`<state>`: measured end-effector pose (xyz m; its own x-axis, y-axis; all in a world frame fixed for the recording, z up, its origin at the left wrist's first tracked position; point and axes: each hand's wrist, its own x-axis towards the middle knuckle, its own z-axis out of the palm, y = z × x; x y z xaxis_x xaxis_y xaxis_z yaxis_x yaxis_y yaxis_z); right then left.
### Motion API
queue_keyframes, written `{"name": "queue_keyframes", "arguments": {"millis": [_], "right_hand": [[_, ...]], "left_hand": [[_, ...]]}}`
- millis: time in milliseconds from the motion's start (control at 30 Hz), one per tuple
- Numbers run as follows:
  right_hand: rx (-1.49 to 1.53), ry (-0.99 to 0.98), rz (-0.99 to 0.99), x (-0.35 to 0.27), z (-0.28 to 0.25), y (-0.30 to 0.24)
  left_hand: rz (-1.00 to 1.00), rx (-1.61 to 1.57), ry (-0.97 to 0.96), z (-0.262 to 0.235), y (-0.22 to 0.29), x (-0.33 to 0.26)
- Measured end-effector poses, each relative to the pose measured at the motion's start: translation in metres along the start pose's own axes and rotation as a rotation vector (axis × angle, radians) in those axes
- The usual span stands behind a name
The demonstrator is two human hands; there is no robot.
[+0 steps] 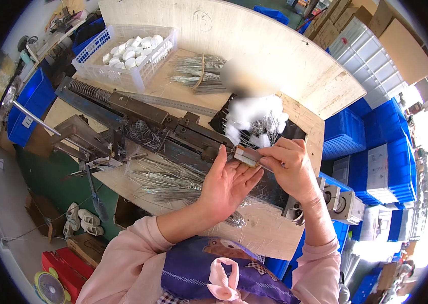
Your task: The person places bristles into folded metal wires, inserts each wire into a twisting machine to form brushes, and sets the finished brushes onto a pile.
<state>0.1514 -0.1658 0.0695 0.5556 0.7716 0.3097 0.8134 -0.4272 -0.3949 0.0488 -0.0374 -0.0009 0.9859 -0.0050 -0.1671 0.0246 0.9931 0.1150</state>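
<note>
Both my hands meet at the front end of a long dark metal machine point(168, 124). My right hand point(292, 164) is closed, with thumb and fingers pinching a small rectangular block point(247, 156) that has pale and brown faces. Whether the block is joined to the machine, I cannot tell. Palm up, my left hand point(227, 187) has its fingers stretched beneath the block and its thumb raised beside the machine's end. A bundle of thin metal wires point(168, 181) lies left of it. Beyond the block stand wire pieces with fluffy white heads point(254, 119), partly blurred.
At the far left a clear plastic crate point(145, 76) holds white round pieces. More wires point(201, 71) lie against the upright wooden board point(234, 30). A metal ruler point(173, 104) runs behind the machine. Blue bins point(343, 134) stand to the right. A metal fixture point(343, 202) sits at the right edge.
</note>
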Motion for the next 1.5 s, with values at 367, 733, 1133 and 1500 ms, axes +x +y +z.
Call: {"name": "queue_keyframes", "arguments": {"millis": [367, 733, 1133, 1500], "right_hand": [[-0.009, 0.062, -0.190, -0.007, -0.004, -0.023], [-0.115, -0.103, 0.126, -0.018, -0.005, -0.048], [-0.317, -0.273, 0.129, -0.022, 0.003, -0.045], [-0.033, -0.073, 0.265, -0.159, 0.106, 0.008]], "left_hand": [[-0.029, 0.009, -0.150, -0.011, -0.002, 0.003], [0.046, 0.033, -0.027, 0.008, 0.005, -0.011], [-0.128, 0.020, -0.104, -0.006, 0.027, 0.002], [-0.073, 0.369, 0.261, -0.011, -0.044, -0.019]]}}
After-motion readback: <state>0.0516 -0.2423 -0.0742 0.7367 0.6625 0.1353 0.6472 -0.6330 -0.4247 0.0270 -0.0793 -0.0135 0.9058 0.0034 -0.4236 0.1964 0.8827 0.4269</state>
